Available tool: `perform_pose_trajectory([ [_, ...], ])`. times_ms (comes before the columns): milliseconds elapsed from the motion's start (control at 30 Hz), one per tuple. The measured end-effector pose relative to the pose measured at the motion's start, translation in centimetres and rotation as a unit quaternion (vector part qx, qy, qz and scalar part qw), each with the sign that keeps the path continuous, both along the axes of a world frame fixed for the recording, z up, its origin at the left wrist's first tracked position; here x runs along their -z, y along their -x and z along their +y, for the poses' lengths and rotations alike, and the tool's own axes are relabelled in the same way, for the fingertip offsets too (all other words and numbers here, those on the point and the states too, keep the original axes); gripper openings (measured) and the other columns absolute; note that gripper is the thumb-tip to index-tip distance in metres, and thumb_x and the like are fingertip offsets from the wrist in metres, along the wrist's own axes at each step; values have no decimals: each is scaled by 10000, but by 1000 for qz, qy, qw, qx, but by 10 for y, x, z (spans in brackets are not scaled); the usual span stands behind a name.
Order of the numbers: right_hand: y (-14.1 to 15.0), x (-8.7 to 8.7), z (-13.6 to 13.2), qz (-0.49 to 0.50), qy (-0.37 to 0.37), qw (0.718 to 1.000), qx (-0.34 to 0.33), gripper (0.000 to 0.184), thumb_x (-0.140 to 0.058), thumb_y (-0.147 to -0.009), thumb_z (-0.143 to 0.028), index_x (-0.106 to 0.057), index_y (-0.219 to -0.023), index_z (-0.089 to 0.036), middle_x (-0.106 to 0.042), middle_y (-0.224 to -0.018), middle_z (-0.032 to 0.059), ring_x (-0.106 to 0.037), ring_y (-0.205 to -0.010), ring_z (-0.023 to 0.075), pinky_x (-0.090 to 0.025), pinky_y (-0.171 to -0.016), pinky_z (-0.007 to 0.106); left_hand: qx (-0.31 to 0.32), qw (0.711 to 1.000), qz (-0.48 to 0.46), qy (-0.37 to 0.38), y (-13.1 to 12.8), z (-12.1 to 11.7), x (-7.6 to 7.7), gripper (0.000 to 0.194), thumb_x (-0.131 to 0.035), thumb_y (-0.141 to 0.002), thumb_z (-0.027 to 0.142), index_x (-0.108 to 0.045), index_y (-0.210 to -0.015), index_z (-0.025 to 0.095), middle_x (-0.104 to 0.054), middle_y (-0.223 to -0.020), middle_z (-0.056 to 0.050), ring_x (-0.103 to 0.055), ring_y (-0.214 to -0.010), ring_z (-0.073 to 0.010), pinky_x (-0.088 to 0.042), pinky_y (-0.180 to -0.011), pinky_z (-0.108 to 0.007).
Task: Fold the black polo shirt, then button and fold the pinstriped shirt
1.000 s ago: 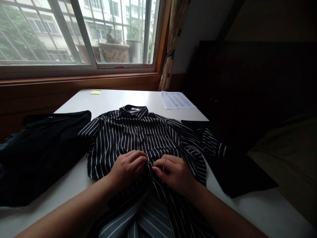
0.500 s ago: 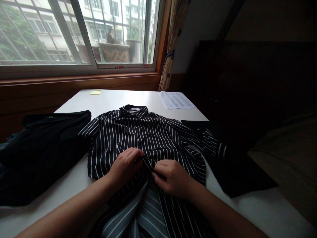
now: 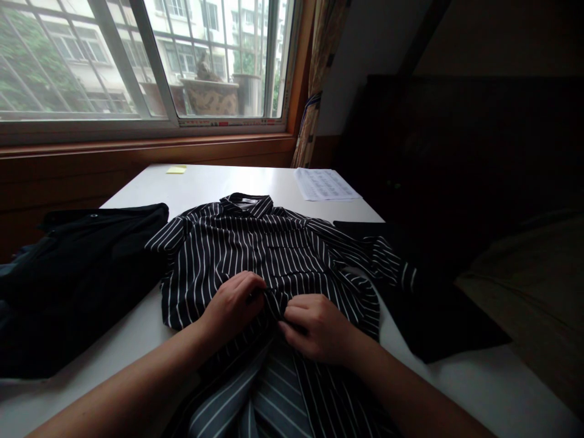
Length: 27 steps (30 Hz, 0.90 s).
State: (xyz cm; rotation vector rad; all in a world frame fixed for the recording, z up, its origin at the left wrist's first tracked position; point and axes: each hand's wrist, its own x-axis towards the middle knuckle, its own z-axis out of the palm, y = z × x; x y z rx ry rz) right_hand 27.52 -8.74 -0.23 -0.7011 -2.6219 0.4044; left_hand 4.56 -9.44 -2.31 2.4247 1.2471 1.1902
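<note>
A black shirt with white stripes (image 3: 237, 249) lies front up on the white table, its collar toward the window. Its lower front parts below my hands, showing the greyer inside of the cloth. My left hand (image 3: 235, 299) is closed on one front edge of the shirt near the middle. Just to the right, my right hand (image 3: 317, 325) pinches the facing edge, with a short stretch of bunched cloth between the two hands. Whether a button sits in the fingers is hidden.
Dark folded clothing (image 3: 91, 274) lies on the left of the white table (image 3: 214, 177). A flat black cloth (image 3: 438, 322) is under the shirt's right sleeve. Printed papers (image 3: 326, 184) and a yellow sticky note (image 3: 176, 170) lie at the far end, below the window (image 3: 214, 55).
The cloth between my hands has turned and bunched slightly. My right hand's fingers have shifted a little; both hands otherwise stay in place.
</note>
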Motion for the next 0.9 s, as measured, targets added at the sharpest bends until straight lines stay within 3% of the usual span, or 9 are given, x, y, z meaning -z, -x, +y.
perform_pose_trajectory([
  [100,1,-2,0,64,25,997,35,218,-543,-958,-293,-599,-776,-185,-601,-724,10,-552,-674,142,-402,-640,286,12,1000,2,-2,0,-1,-1,212,-547,-839,37,-562,-987,188,-657,-902,-30,-630,-820,-172,-552,-756,-321],
  [167,1,-2,1,112,46,991,61,137,-572,-956,-290,-649,-936,-178,-627,-770,9,-572,-688,136,-437,-669,279,26,1000,4,-10,-1,-1,-1,188,-543,-862,46,-561,-984,188,-654,-900,-32,-622,-817,-171,-546,-750,-317],
  [267,2,-1,2,139,57,986,73,254,-607,-945,-254,-640,-1191,-199,-645,-823,5,-585,-702,131,-471,-697,272,42,999,7,-18,-2,-1,0,161,-531,-890,57,-553,-977,190,-651,-898,-32,-611,-811,-169,-538,-747,-315],
  [333,2,1,3,143,52,987,58,290,-593,-955,-227,-640,-1241,-223,-655,-857,13,-597,-723,131,-484,-701,267,47,999,7,-19,-3,-1,-1,141,-534,-902,66,-547,-964,192,-649,-893,-31,-607,-809,-169,-535,-748,-315],
  [533,2,4,5,160,41,986,29,223,-562,-970,-191,-702,-1140,-226,-678,-872,24,-634,-765,129,-508,-718,260,49,999,-5,-23,-3,0,-2,119,-560,-906,89,-545,-961,192,-657,-894,-31,-618,-818,-170,-539,-759,-315],
  [900,3,1,4,174,82,978,77,97,-617,-948,-223,-701,-996,-226,-685,-875,18,-647,-800,145,-516,-760,286,53,998,1,-27,-2,-2,-3,135,-545,-914,82,-555,-991,192,-663,-908,-38,-622,-821,-169,-546,-756,-321],
])
